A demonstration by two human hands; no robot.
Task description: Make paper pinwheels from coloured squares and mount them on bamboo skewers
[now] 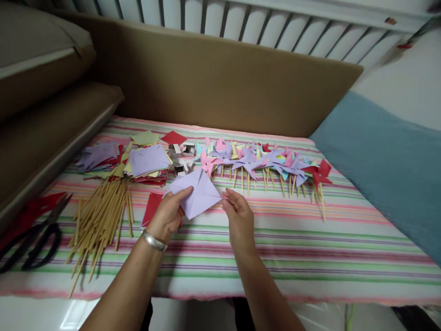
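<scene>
A light purple paper square (203, 196) with slits running in from its corners is held up over the striped cloth. My left hand (169, 212), with a silver bracelet at the wrist, grips its left side, thumb on top and fingers underneath. Close by the square's right corner, my right hand (238, 209) has thumb and forefinger pinched together. Whatever sits in that pinch is too small to make out. Partly hidden beneath my left hand lies a red paper square (151, 208). Small open boxes (184, 158) stand just beyond the purple square.
Finished paper pinwheels (250, 161) on sticks lie in a row at right. To the left are stacked paper squares (149, 161), loose cut paper (98, 156), a heap of thin wooden sticks (103, 216) and black-handled scissors (41, 234). A brown board (223, 82) closes the back.
</scene>
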